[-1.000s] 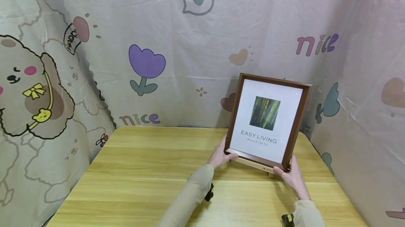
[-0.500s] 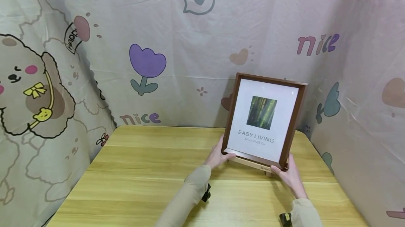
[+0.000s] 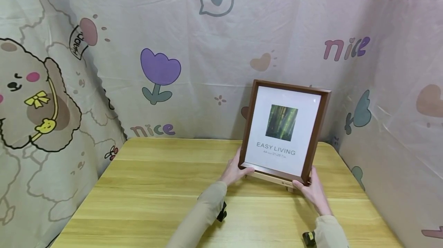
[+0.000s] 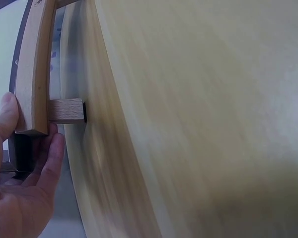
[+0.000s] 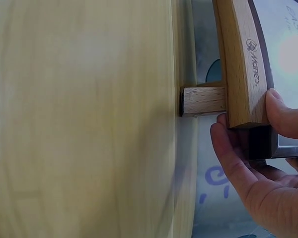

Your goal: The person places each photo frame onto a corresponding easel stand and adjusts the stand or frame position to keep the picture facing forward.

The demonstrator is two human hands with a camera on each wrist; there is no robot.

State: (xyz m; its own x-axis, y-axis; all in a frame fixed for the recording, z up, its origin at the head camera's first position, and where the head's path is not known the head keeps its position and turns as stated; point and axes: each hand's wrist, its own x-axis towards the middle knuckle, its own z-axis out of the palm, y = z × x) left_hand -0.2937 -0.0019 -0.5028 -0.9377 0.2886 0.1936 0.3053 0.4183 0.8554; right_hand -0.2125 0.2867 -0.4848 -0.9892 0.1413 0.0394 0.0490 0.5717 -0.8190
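A brown picture frame (image 3: 263, 159) leans back above a light wooden easel ledge (image 3: 270, 178). Inside it is a white sheet with a bamboo picture and the words "EASY LIVING". My left hand (image 3: 234, 172) grips the lower left corner, its thumb on the front by the ledge. At the lower right corner my right hand (image 3: 315, 192) grips in the same way. Both wrist views show curled fingers behind the frame and the ledge end (image 5: 243, 64). A short wooden foot (image 4: 67, 110) sticks out from the easel towards the tabletop. The rest of the easel is hidden behind the frame.
The light wood-grain table (image 3: 155, 186) stretches left and forward of the frame. A printed cloth (image 3: 214, 48) hangs behind the table's back edge and along both sides. Black wrist cameras (image 3: 309, 238) sit on both sleeves.
The picture frame and the easel have moved a little to the left across the table, with both hands moving along. Neither hand has changed its grip.
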